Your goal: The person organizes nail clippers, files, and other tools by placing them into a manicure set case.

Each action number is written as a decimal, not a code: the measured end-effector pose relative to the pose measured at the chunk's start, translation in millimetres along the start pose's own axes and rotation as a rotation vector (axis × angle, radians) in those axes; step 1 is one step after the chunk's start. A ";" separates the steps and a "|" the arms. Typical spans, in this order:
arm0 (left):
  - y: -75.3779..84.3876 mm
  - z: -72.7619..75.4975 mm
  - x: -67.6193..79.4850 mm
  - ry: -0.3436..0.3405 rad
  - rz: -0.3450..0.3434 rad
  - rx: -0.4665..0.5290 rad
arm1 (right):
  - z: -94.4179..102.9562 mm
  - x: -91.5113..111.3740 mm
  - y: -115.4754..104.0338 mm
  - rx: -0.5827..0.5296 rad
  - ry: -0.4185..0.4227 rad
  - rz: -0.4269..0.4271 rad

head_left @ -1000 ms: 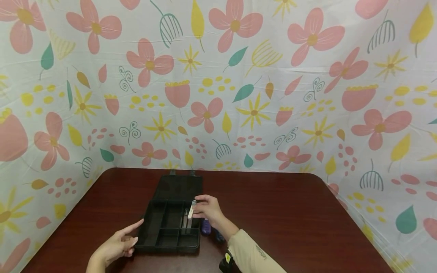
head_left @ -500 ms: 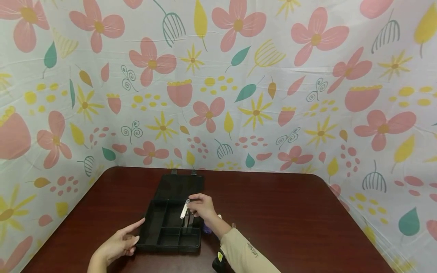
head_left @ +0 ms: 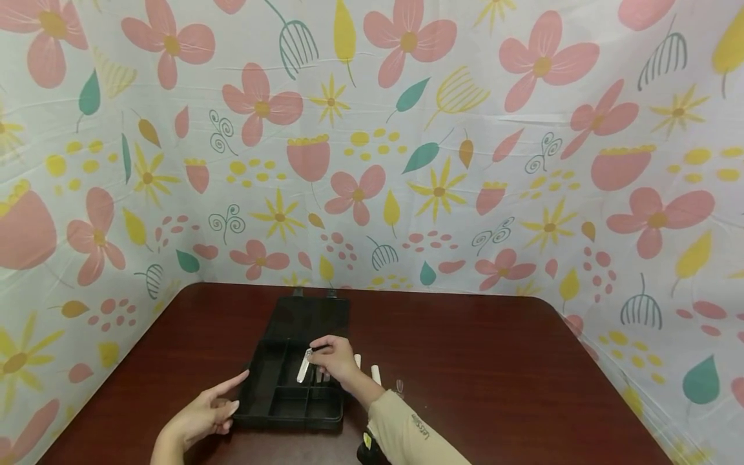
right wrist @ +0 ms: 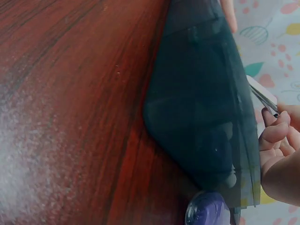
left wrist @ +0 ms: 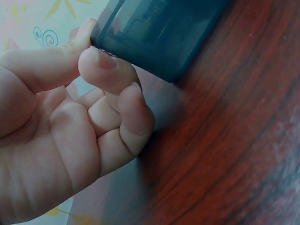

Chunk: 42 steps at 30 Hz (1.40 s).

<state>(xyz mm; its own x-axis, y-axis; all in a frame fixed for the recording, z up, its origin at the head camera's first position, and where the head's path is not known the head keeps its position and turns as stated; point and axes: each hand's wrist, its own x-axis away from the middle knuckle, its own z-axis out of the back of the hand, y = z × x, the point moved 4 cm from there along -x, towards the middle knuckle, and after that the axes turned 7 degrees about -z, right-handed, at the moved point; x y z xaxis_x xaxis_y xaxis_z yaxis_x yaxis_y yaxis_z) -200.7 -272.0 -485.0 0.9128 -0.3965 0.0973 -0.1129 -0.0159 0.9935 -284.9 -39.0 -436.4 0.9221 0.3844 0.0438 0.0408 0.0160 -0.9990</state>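
Note:
A black compartment box (head_left: 261, 361) lies with its lid (head_left: 314, 318) folded back flat on the table. My left hand (head_left: 200, 416) holds its near left corner, thumb at the front and index finger along the side; the left wrist view shows the thumb tip against the box wall (left wrist: 154, 37). Over the right-hand compartments, my right hand (head_left: 338, 361) pinches a silvery white nail clipper (head_left: 303, 367) by one end, tilted down to the left. Slim light pieces (head_left: 322, 376) show in the compartment under that hand. In the right wrist view, the clipper (right wrist: 263, 91) stands above the box rim.
Right of the box, partly behind my right forearm, are two white caps (head_left: 376, 374) and a small clear item (head_left: 400, 386). A purple bottle (right wrist: 210, 211) stands beside the box in the right wrist view. A flowered cloth (head_left: 372, 161) hangs behind the table (head_left: 465, 361).
My right hand has moved left with the nail clipper, from over the right side of the box towards its middle. White caps have come into view behind the forearm. My left hand stays at its corner.

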 end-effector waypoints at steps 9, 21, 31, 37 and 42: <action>-0.1 -2.1 -2.8 0.000 0.001 -0.006 | -4.9 -13.8 23.9 0.251 -0.029 0.103; -0.5 -2.0 -2.7 -0.009 -0.004 -0.007 | -11.3 -11.6 21.8 0.549 -0.085 0.286; -0.4 -2.5 -2.2 -0.008 0.000 0.001 | -7.4 -10.4 21.5 0.724 -0.013 0.348; 0.1 -2.8 -1.6 -0.012 -0.004 0.002 | -6.3 -12.1 24.2 0.679 -0.036 0.295; -0.5 -1.3 -0.7 -0.006 0.002 -0.002 | -5.6 -11.7 23.9 0.614 -0.043 0.297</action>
<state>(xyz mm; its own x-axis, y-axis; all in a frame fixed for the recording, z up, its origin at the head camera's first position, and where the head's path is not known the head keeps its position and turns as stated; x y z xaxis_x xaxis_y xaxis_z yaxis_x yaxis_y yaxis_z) -200.7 -270.5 -485.5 0.9104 -0.4017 0.0994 -0.1142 -0.0128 0.9934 -292.6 -48.3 -460.8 0.8436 0.4899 -0.2199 -0.4493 0.4197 -0.7887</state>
